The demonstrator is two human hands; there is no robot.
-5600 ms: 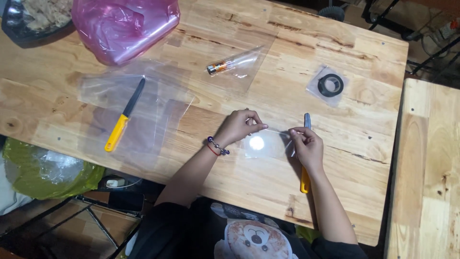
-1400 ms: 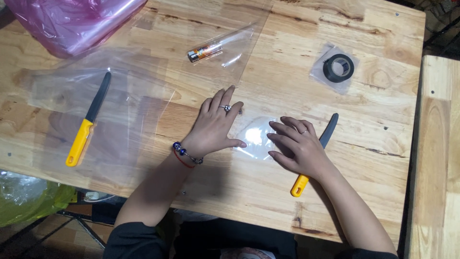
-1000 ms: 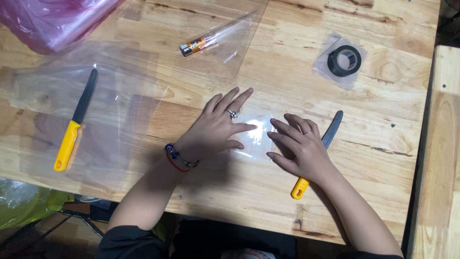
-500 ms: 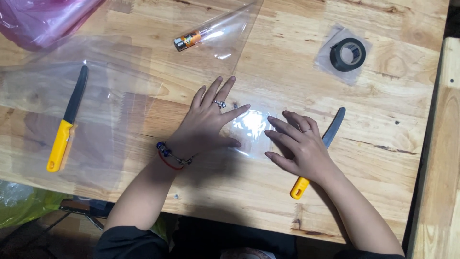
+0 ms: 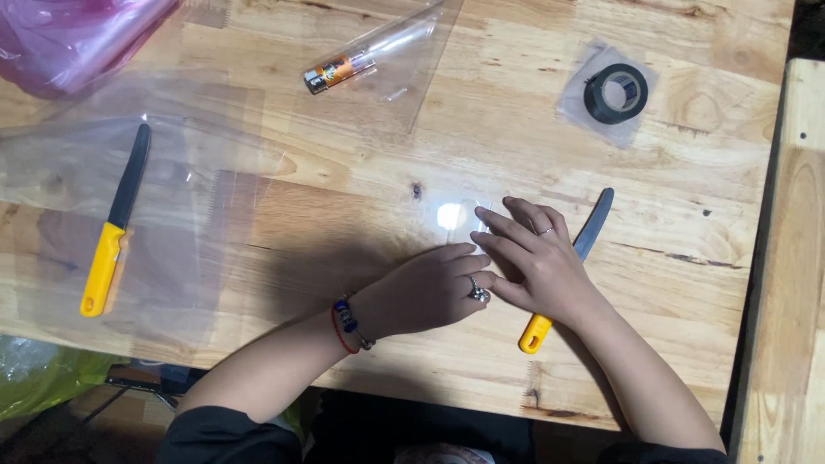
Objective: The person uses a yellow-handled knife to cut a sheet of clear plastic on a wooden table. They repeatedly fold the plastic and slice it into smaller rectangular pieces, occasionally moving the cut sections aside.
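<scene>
My left hand lies on the wooden table, fingers curled and pointing right, touching a small clear plastic bag. My right hand rests flat on the same bag, fingers spread toward the left. The two hands touch at the fingertips. Just right of my right hand lies a knife with a yellow handle and dark blade, partly hidden under my wrist. Neither hand grips anything.
A second yellow-handled knife lies on a large clear plastic sheet at the left. A small orange tube in a clear bag and a black tape roll in a bag sit farther back. A pink bag is at the far left corner.
My left hand has slid back toward me and to the right, its fingers curling in beside my right hand. My right hand stays pressed on the small clear bag.
</scene>
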